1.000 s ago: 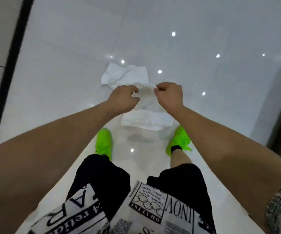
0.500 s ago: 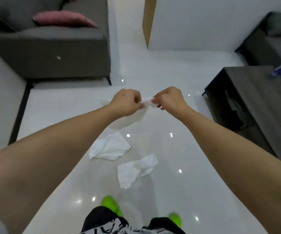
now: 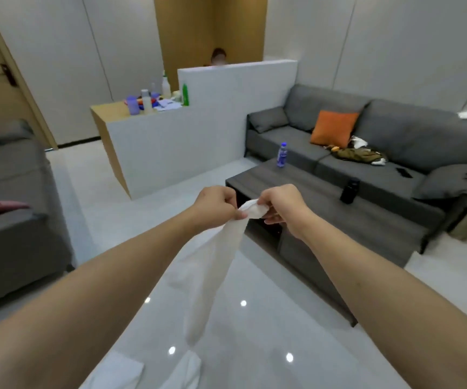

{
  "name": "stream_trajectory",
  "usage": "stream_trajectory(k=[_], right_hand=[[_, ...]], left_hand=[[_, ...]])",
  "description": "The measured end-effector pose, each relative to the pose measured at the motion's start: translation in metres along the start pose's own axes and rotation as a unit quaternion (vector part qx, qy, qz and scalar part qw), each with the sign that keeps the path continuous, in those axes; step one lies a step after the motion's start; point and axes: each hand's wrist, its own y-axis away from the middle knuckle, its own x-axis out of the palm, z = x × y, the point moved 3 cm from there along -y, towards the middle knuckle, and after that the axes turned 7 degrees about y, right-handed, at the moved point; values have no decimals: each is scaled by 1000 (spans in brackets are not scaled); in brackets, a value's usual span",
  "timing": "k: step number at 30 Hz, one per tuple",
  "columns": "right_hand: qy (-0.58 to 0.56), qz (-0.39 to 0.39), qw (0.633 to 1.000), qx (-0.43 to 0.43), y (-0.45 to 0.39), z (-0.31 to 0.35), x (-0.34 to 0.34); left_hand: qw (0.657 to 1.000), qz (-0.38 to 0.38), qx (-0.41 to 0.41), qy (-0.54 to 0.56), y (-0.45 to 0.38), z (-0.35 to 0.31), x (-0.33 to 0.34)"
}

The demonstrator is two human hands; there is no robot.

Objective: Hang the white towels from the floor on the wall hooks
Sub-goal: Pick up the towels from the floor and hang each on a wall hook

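A white towel [image 3: 212, 279] hangs in front of me, its top edge bunched between both hands at chest height. My left hand [image 3: 215, 206] grips the left side of that edge with curled fingers. My right hand [image 3: 278, 206] pinches the right side, close beside the left. Two more white towels lie on the glossy floor at the bottom of the frame, one at the left [image 3: 114, 373] and one beside it [image 3: 184, 372]. No wall hooks are in sight.
A dark low coffee table [image 3: 339, 217] with a bottle [image 3: 282, 154] and a black object stands just right of my hands. Grey sofas flank the room at right [image 3: 395, 153] and left [image 3: 7, 220]. A white counter [image 3: 176, 147] with bottles stands ahead; a person sits behind it.
My head has lifted from the floor to the room. Both hands have raised the towel higher, so it hangs free, and the two floor towels have dropped to the frame's bottom.
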Motion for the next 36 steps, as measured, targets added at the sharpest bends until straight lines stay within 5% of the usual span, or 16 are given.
stream_trajectory(k=[9,21,27,31,33,36], right_hand=[[-145,-175,972,50,59,-90,-255],[-322,-417,838,142,123,-212,-468],[-154,-505,834,161,125,-248,-581],[102,-390,881,247,123,-261,-648],[217,-365,852,308,119,-273,-680],[289,-428,776,364,125,-289,-719]], left_hand=[[979,158,127,34,-27,-180,228],[902,305,305,19,-26,-331,475],[887,317,329,64,-59,-408,576],[882,308,348,78,-104,-468,628],[885,285,358,90,-123,-495,652],[902,227,347,117,-152,-514,681]])
